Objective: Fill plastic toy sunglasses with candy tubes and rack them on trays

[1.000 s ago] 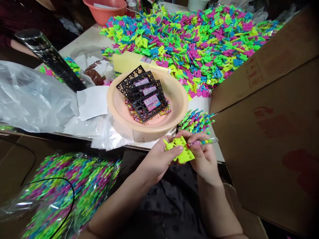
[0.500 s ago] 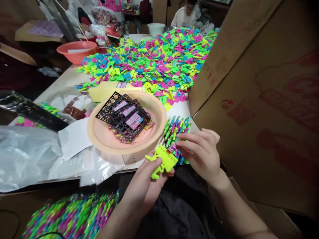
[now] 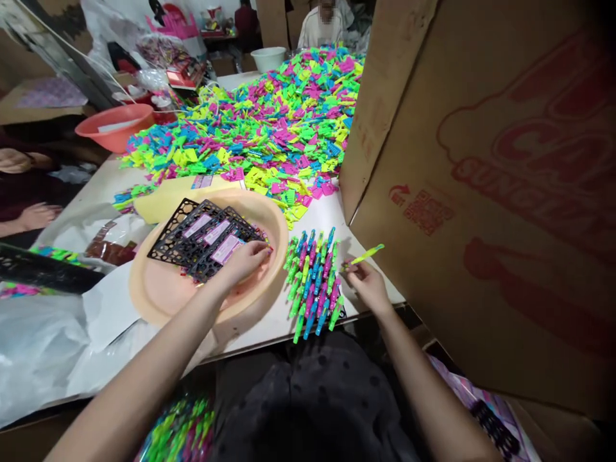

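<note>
My left hand (image 3: 248,262) reaches into the peach basin (image 3: 280,221), its fingers pinched together by the right inner side. Whether they grip one of the small wrapped pieces there is too small to tell. Beside it lie black perforated plastic trays (image 3: 171,224) with pink-and-white labels, on top of small wrapped pieces. My right hand (image 3: 369,285) is closed on a slim yellow plastic piece (image 3: 368,254), seen edge-on and pointing up to the right. Just left of that hand, bright plastic pieces (image 3: 315,282) stand in close rows in a black rack.
A large heap of coloured plastic pieces (image 3: 260,128) covers the far table. A tall cardboard box (image 3: 462,192) walls off the right. Clear plastic bags (image 3: 38,346) lie at left, near a red basin (image 3: 115,125). Other people sit at the left and far side.
My left hand has moved from the front of the table into the basin. The yellow piece it held is gone from it; a yellow piece is now in my right hand. The view has shifted right.
</note>
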Motion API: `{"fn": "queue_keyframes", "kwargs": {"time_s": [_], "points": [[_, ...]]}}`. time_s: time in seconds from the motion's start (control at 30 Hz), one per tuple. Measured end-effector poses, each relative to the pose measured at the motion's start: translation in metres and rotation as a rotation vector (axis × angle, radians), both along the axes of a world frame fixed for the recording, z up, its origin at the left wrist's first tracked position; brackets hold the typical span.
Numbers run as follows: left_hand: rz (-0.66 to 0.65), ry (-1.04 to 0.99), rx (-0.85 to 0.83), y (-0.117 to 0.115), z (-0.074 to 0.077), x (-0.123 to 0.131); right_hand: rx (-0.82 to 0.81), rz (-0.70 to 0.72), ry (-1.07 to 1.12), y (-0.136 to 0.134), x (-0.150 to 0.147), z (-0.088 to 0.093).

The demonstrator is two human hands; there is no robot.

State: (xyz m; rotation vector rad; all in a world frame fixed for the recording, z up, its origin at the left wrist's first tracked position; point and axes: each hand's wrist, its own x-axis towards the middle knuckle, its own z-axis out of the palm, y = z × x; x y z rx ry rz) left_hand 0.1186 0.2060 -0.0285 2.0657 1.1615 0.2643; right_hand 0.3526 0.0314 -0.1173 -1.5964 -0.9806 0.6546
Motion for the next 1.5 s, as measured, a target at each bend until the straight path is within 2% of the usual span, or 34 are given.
{"fn": "queue_keyframes", "kwargs": {"time_s": [0.13, 0.27, 0.43, 0.53, 0.63, 0.8, 0.9, 1.03, 1.13, 1.2, 1.27, 1.33, 1.5], "points": [[-0.085, 0.141, 0.069, 0.007, -0.016, 0.009, 0.007, 0.097, -0.014, 0.009, -0.003, -0.014], [-0.105, 0.252, 0.157, 0.006, -0.025, 0.008, 0.024, 0.169, -0.084, 0.013, -0.002, -0.012], [-0.084, 0.345, 0.181, 0.007, -0.035, 0.004, 0.055, 0.22, -0.159, 0.013, -0.001, -0.011], [-0.075, 0.365, 0.198, 0.01, -0.036, 0.005, 0.068, 0.238, -0.184, 0.014, -0.003, -0.012], [-0.057, 0.353, 0.24, 0.014, -0.025, 0.006, 0.09, 0.269, -0.2, 0.017, -0.005, -0.011], [0.015, 0.213, 0.327, 0.003, 0.011, -0.009, 0.118, 0.317, -0.216, 0.019, -0.004, -0.008], [0.083, 0.05, 0.333, -0.017, 0.022, -0.03, 0.118, 0.321, -0.226, 0.02, -0.005, -0.008], [0.201, -0.169, 0.144, -0.041, 0.016, -0.059, 0.129, 0.357, -0.262, 0.02, -0.006, -0.001], [0.306, -0.305, -0.025, -0.049, 0.007, -0.071, 0.088, 0.436, -0.286, 0.015, 0.003, 0.011], [0.365, -0.371, -0.07, -0.05, 0.003, -0.074, 0.017, 0.397, -0.312, 0.016, 0.016, 0.019], [0.4, -0.403, -0.08, -0.049, 0.002, -0.074, -0.02, 0.255, -0.365, 0.028, 0.033, 0.027], [0.445, -0.414, -0.07, -0.047, 0.003, -0.074, -0.005, 0.135, -0.433, 0.057, 0.049, 0.033], [0.524, -0.443, -0.099, -0.047, 0.004, -0.075, -0.034, 0.201, -0.589, 0.173, 0.057, 0.034]]}}
